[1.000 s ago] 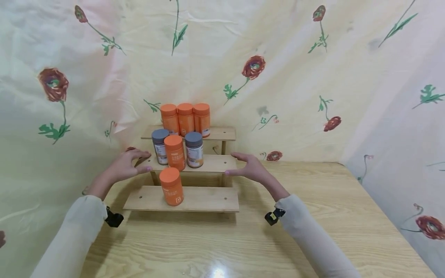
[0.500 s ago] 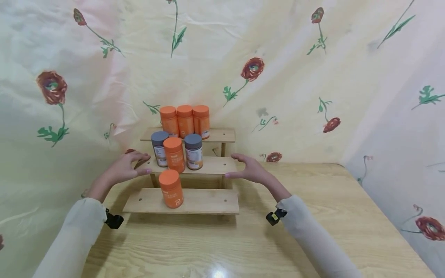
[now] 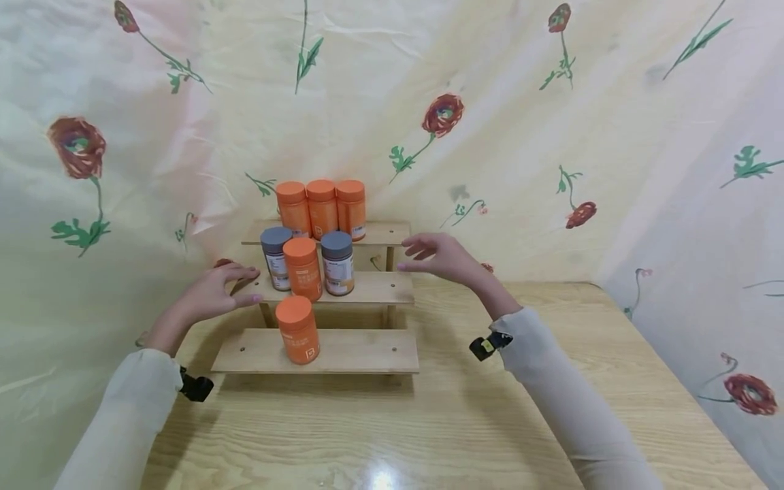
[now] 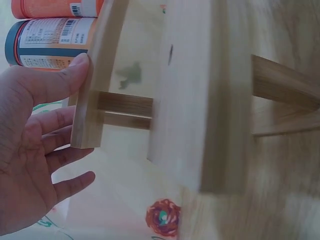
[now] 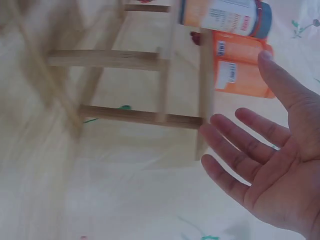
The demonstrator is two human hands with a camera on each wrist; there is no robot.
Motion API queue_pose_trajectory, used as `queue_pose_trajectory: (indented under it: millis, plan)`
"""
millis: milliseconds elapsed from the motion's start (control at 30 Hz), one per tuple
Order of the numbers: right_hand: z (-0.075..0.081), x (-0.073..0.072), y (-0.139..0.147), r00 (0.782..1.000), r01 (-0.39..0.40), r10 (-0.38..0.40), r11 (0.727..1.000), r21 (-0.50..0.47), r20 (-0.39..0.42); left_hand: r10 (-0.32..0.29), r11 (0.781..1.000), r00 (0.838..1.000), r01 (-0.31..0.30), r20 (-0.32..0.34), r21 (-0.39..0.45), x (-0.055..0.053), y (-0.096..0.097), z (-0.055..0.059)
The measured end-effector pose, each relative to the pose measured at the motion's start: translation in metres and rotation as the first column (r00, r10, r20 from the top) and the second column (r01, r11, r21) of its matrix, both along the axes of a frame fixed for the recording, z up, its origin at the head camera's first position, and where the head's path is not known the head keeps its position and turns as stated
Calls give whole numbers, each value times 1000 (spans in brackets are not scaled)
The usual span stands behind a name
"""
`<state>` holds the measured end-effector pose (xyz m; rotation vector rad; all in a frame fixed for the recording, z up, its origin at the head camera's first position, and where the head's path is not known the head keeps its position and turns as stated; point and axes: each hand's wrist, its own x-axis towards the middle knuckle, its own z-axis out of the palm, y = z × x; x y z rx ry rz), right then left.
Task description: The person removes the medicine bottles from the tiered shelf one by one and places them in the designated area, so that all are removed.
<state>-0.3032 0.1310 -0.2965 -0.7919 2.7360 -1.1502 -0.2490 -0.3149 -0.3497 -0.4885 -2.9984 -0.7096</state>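
Observation:
A three-tier wooden display rack (image 3: 361,350) stands on the table against the wall. In the head view my left hand (image 3: 211,292) is at the left end of its middle shelf; in the left wrist view the thumb lies on the board's front edge with the fingers behind, gripping it. My right hand (image 3: 444,257) hovers by the rack's right side, fingers loosely bent and holding nothing. The middle shelf bears an orange jar (image 3: 303,272) between two grey-lidded jars (image 3: 337,265). On the bottom shelf stands one orange-lidded jar (image 3: 298,331). Three orange jars (image 3: 321,209) stand in a row on top.
The wood-grain table (image 3: 539,395) stretches to the right of the rack and in front of it. A flower-printed cloth (image 3: 508,136) covers the wall behind and both sides. Each wrist wears a small black camera (image 3: 486,346).
My right hand has left the right end of the middle shelf, rising and drawing its fingers closer together. The left hand stays at the shelf's left end. The view has shifted slightly.

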Motion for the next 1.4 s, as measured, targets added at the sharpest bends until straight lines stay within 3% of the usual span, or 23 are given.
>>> queue_pose_trajectory:
  millis: [233, 367, 600, 900, 1233, 1400]
  plan:
    - [29, -14, -11, 1000, -13, 13, 997, -74, -9, -12, 1000, 1000, 12, -4, 10, -4, 4, 10]
    - [39, -22, -18, 1000, -16, 14, 995, -99, -19, -7, 1000, 1000, 7, 29, 12, -4, 8, 14]
    - [45, -36, -33, 1000, -1, -1, 981, -192, -12, -1, 998, 999, -1, 34, 64, -5, 9, 5]
    - [38, -50, -46, 999, 18, -7, 959, -284, 42, -12, 993, 1000, 10, 17, 114, -1, 5, -2]
    - [24, -51, -57, 999, 30, -11, 929, -370, 52, 21, 994, 1000, -18, -23, 106, 4, 4, -6]
    - [21, -54, -61, 998, 42, -22, 931, -362, 59, 22, 994, 999, -19, -28, 107, 6, 3, -6]
